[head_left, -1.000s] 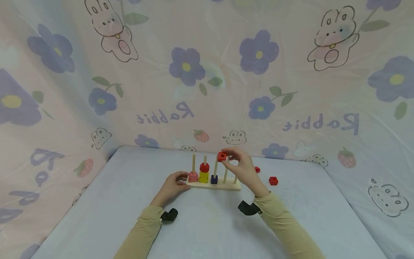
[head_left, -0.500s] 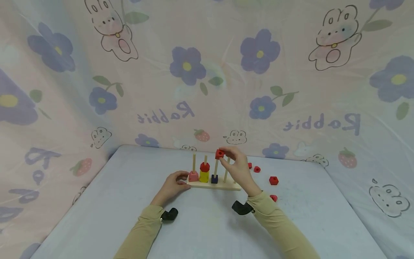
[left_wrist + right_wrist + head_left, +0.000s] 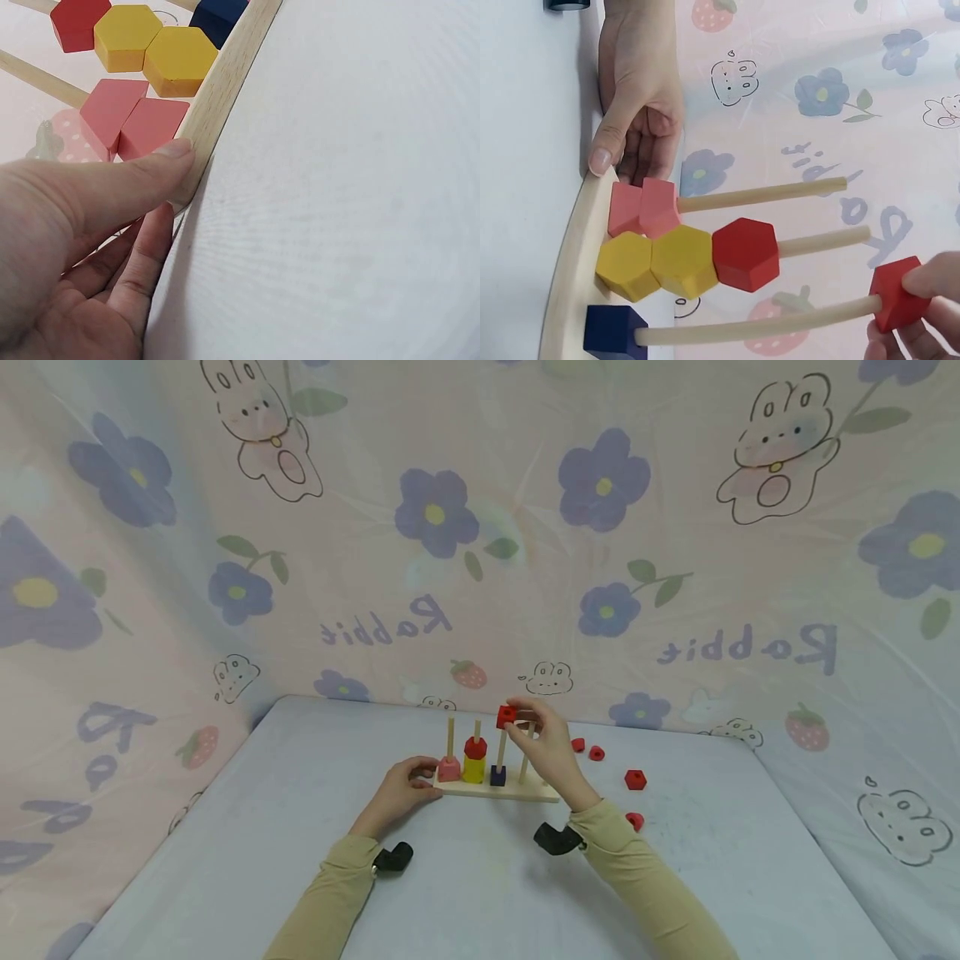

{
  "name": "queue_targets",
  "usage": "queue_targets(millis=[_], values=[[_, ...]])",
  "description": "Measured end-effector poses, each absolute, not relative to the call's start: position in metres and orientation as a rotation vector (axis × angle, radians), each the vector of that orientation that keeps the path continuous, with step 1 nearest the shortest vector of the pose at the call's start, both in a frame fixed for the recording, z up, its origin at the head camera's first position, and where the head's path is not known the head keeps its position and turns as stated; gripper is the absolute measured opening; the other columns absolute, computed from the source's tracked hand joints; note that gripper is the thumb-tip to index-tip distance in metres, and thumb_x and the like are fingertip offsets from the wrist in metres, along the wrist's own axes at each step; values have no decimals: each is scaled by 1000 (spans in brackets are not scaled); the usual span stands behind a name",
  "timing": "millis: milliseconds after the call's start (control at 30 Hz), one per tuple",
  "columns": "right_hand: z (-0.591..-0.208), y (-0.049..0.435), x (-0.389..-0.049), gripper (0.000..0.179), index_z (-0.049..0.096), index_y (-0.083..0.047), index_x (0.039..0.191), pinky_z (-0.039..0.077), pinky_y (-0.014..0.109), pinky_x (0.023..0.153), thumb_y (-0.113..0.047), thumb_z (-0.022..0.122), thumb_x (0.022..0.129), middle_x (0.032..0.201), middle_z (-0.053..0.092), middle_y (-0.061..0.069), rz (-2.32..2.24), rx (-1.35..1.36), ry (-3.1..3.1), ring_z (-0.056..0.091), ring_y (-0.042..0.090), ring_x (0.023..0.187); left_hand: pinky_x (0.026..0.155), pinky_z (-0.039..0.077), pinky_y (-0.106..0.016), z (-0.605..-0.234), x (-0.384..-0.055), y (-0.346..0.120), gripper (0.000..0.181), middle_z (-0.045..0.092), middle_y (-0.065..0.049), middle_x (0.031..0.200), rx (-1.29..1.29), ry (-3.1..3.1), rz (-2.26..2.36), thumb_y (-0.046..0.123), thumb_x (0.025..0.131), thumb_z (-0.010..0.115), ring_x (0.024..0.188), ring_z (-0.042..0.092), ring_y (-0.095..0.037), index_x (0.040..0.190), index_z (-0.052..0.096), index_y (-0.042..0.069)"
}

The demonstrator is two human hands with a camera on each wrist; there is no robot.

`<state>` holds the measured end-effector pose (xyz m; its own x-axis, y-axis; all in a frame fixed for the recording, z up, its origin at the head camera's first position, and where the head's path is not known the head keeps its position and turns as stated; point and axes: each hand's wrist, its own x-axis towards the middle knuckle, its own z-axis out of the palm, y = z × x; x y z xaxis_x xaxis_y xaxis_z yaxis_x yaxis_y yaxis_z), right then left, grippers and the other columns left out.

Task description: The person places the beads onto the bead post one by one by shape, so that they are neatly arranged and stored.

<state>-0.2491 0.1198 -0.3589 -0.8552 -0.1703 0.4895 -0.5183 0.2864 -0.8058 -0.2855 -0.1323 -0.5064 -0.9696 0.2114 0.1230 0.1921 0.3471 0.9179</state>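
Note:
My left hand (image 3: 401, 789) grips the left end of a wooden peg stand (image 3: 517, 791); its thumb lies along the base edge in the left wrist view. My right hand (image 3: 551, 747) pinches a red block (image 3: 896, 292) between thumb and fingers at the tip of the third peg. Whether the peg tip has entered the block's hole, I cannot tell. At the foot of that peg sits a dark blue block (image 3: 615, 330). Pink blocks (image 3: 135, 120) sit on the first peg. The second peg carries two yellow blocks (image 3: 682, 261) with a red hexagonal block (image 3: 745, 255) above them.
Several loose red blocks lie right of the stand, among them a hexagonal red block (image 3: 635, 779) and a smaller red piece (image 3: 596, 753). Another red piece (image 3: 635, 821) is beside the right sleeve. A patterned curtain (image 3: 510, 568) hangs behind the white table (image 3: 450, 893).
My right hand has moved a little left with the red block, from right of the third peg to over its tip. The left hand has stayed on the stand.

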Motion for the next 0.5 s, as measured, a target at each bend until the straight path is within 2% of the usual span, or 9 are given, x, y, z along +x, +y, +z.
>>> queue_targets(millis=[200,367,500], values=[[-382,122,-262,38,56,3,123,47,49,90,3,67,86,114,60,21,1687,500,-2247,58,35,101,77,54,-29,-507,-286,-132,51,61,-9,104,388,2578,1740,2,76,79,83,62,-19,122,59,1],[-405,123,-275,40,56,-4,124,48,41,93,-1,69,86,113,59,16,1787,398,-2225,58,29,100,77,54,-29,-509,-286,-132,51,61,-9,104,374,2576,1749,1,76,79,83,62,-18,122,59,2],[-414,122,-275,41,56,-1,123,49,35,92,-1,70,85,113,59,15,1825,361,-2213,59,29,100,77,54,-29,-509,-286,-132,51,61,-9,103,369,2568,1751,1,76,79,82,62,-19,122,59,2]])
